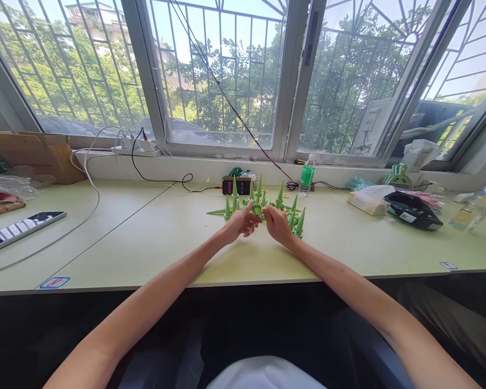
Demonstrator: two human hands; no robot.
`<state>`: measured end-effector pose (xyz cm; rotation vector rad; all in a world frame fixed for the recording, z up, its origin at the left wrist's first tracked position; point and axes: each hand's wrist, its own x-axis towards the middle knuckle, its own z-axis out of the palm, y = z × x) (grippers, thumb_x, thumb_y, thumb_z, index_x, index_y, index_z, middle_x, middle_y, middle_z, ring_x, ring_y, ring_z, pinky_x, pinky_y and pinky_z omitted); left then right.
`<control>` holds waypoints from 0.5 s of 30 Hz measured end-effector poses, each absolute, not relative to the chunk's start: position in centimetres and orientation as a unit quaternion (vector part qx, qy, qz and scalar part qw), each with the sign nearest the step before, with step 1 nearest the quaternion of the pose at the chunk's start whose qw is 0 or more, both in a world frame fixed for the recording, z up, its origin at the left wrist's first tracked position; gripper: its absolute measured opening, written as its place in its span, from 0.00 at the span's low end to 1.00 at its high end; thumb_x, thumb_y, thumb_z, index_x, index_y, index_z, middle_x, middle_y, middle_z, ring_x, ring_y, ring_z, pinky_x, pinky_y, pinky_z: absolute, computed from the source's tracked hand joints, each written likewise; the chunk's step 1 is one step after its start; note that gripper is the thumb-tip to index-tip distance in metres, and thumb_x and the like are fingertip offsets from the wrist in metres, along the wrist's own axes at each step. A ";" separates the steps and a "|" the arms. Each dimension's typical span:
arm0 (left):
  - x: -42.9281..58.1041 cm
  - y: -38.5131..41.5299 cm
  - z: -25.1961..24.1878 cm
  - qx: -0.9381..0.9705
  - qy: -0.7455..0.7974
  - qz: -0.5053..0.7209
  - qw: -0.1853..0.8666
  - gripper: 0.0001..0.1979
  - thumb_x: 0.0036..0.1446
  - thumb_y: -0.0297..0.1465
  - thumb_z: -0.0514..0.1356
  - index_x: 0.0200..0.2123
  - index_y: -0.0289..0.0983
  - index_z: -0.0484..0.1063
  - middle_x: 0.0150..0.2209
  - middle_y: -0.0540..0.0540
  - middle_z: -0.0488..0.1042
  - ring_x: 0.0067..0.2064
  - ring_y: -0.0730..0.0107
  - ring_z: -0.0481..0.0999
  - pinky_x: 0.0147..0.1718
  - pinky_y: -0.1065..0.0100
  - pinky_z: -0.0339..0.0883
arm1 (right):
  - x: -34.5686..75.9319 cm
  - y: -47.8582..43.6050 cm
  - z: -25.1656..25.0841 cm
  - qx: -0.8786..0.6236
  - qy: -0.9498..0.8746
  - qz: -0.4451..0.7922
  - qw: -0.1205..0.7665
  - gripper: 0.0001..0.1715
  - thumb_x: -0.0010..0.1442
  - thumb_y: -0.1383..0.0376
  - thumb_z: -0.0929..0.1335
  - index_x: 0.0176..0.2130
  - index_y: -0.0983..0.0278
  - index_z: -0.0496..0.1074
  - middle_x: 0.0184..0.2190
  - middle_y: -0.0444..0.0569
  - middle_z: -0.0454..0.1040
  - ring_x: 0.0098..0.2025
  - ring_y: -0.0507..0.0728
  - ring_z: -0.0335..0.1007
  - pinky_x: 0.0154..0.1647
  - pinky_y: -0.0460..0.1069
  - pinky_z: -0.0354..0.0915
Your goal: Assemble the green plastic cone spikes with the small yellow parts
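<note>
My left hand (243, 222) is closed around a green plastic watering spike (256, 208), whose round open end faces me. Beside it, my right hand (277, 222) has its fingers curled in a pinch close to that round end. Whatever sits between those fingers is too small and hidden to make out. Several similar green cones (235, 188) stand point-up on the table behind and around both hands, some with small yellow parts. More upright cones (300, 222) stand just right of my right hand, and one cone (216, 212) lies on its side at the left.
A dark phone-like device (237, 186) with a lit display stands behind the cones. Further right are a green-labelled bottle (306, 176), a tissue pack (370, 199) and a black bag (413, 210). At left, a phone (23, 231) and a white cable (89, 216) lie on the pale table (146, 237).
</note>
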<state>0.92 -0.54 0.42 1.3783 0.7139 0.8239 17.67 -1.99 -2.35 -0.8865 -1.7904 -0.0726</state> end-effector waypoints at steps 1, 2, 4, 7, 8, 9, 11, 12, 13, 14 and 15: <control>0.9 -0.6 0.5 0.600 0.313 0.363 0.640 0.31 0.53 0.57 0.55 0.27 0.31 0.74 0.23 0.46 0.67 0.18 0.78 0.63 0.13 0.73 0.49 | 17.7 -2.0 -2.3 -0.370 -0.759 -0.028 0.535 0.22 0.70 0.56 0.54 0.27 0.61 0.57 0.21 0.42 0.60 0.23 0.51 0.54 0.28 0.47 0.53; 0.9 -0.7 0.5 0.598 0.313 0.367 0.640 0.31 0.53 0.56 0.56 0.28 0.31 0.74 0.23 0.47 0.67 0.18 0.78 0.63 0.13 0.73 0.49 | 17.7 -2.1 -2.4 -0.369 -0.762 -0.025 0.531 0.22 0.70 0.56 0.53 0.27 0.61 0.57 0.21 0.42 0.59 0.23 0.51 0.54 0.28 0.47 0.53; 0.8 -0.8 0.6 0.598 0.311 0.371 0.639 0.30 0.52 0.56 0.57 0.28 0.30 0.73 0.24 0.47 0.67 0.18 0.78 0.63 0.13 0.73 0.49 | 17.7 -2.1 -2.4 -0.371 -0.765 -0.019 0.526 0.22 0.70 0.55 0.53 0.27 0.61 0.57 0.21 0.42 0.59 0.23 0.51 0.53 0.27 0.47 0.52; 0.8 -1.0 0.7 0.599 0.297 0.363 0.649 0.28 0.53 0.54 0.58 0.28 0.31 0.72 0.25 0.46 0.69 0.19 0.78 0.64 0.14 0.73 0.51 | 17.8 -2.1 -2.5 -0.370 -0.762 -0.005 0.531 0.23 0.70 0.54 0.53 0.28 0.61 0.57 0.20 0.41 0.58 0.22 0.50 0.51 0.26 0.46 0.52; 0.7 -1.0 0.7 0.599 0.289 0.358 0.655 0.27 0.53 0.53 0.58 0.28 0.31 0.71 0.26 0.46 0.69 0.19 0.78 0.64 0.14 0.73 0.52 | 17.8 -2.0 -2.5 -0.367 -0.761 0.000 0.535 0.23 0.70 0.53 0.53 0.28 0.61 0.56 0.20 0.41 0.58 0.21 0.50 0.51 0.26 0.46 0.51; 0.7 -1.1 0.7 0.600 0.281 0.353 0.660 0.26 0.54 0.52 0.58 0.29 0.31 0.71 0.27 0.45 0.70 0.19 0.78 0.64 0.14 0.73 0.52 | 17.8 -2.0 -2.5 -0.364 -0.760 0.004 0.539 0.23 0.70 0.53 0.53 0.28 0.61 0.56 0.20 0.41 0.58 0.21 0.50 0.51 0.26 0.46 0.51; 0.7 -1.1 0.8 0.604 0.265 0.343 0.668 0.25 0.55 0.51 0.58 0.31 0.31 0.70 0.28 0.46 0.70 0.20 0.78 0.65 0.14 0.73 0.53 | 17.9 -2.0 -2.5 -0.358 -0.760 0.009 0.542 0.22 0.70 0.54 0.53 0.28 0.61 0.56 0.20 0.41 0.59 0.21 0.49 0.52 0.26 0.46 0.51; 0.6 -1.1 0.8 0.607 0.258 0.341 0.670 0.24 0.55 0.50 0.58 0.32 0.31 0.70 0.29 0.46 0.70 0.20 0.78 0.65 0.14 0.73 0.53 | 17.9 -2.0 -2.5 -0.356 -0.760 0.012 0.543 0.22 0.70 0.54 0.53 0.28 0.61 0.56 0.20 0.41 0.59 0.21 0.49 0.52 0.25 0.46 0.51; 0.6 -1.2 0.8 0.609 0.250 0.340 0.671 0.23 0.55 0.49 0.59 0.33 0.31 0.70 0.30 0.46 0.70 0.20 0.78 0.65 0.14 0.73 0.53 | 17.9 -2.0 -2.5 -0.353 -0.761 0.015 0.544 0.22 0.70 0.55 0.54 0.28 0.61 0.56 0.19 0.41 0.60 0.20 0.49 0.52 0.25 0.46 0.51; 0.6 -1.2 0.8 0.612 0.244 0.341 0.670 0.22 0.55 0.48 0.59 0.34 0.32 0.70 0.31 0.46 0.70 0.21 0.78 0.66 0.14 0.73 0.53 | 17.9 -2.0 -2.5 -0.352 -0.762 0.019 0.543 0.21 0.70 0.55 0.54 0.28 0.61 0.56 0.19 0.41 0.60 0.20 0.49 0.52 0.25 0.46 0.51; 0.5 -1.2 0.8 0.615 0.239 0.342 0.669 0.22 0.55 0.47 0.60 0.35 0.32 0.69 0.31 0.46 0.70 0.21 0.78 0.66 0.14 0.74 0.53 | 17.9 -1.9 -2.5 -0.351 -0.762 0.023 0.543 0.21 0.70 0.56 0.54 0.28 0.61 0.56 0.19 0.40 0.60 0.20 0.49 0.52 0.25 0.46 0.51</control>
